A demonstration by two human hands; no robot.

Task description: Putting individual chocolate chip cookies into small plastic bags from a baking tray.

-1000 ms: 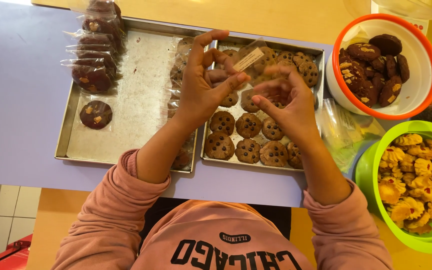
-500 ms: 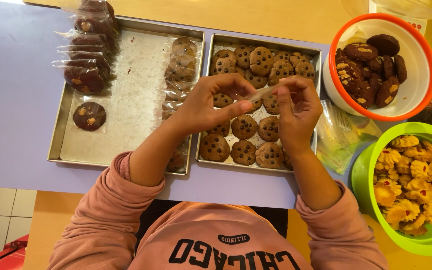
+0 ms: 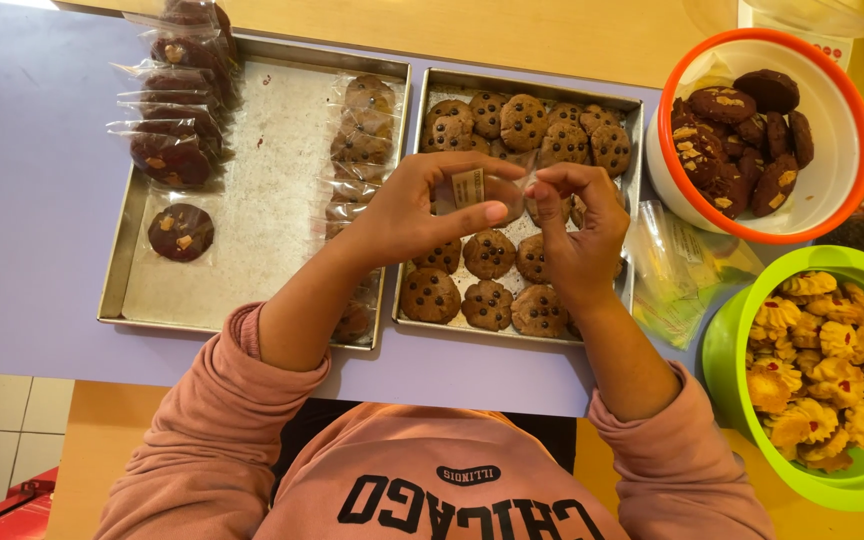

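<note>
My left hand (image 3: 422, 205) and my right hand (image 3: 577, 230) meet above the right metal tray (image 3: 632, 150), both pinching a small clear plastic bag (image 3: 487, 190) with a paper label on it. The tray below them holds several brown chocolate-chip cookies (image 3: 522, 120). What is inside the bag is hidden by my fingers.
A left metal tray (image 3: 252, 220) holds bagged dark cookies (image 3: 172, 140) along its far left and bagged brown cookies (image 3: 362, 130) on its right. An orange-rimmed bowl (image 3: 832, 200) of dark cookies, a green bowl (image 3: 732, 350) of yellow cookies and loose empty bags (image 3: 682, 260) are at right.
Both hands have lowered and come together over the right tray, and they now pinch the small bag close between the fingertips. The view has shifted slightly.
</note>
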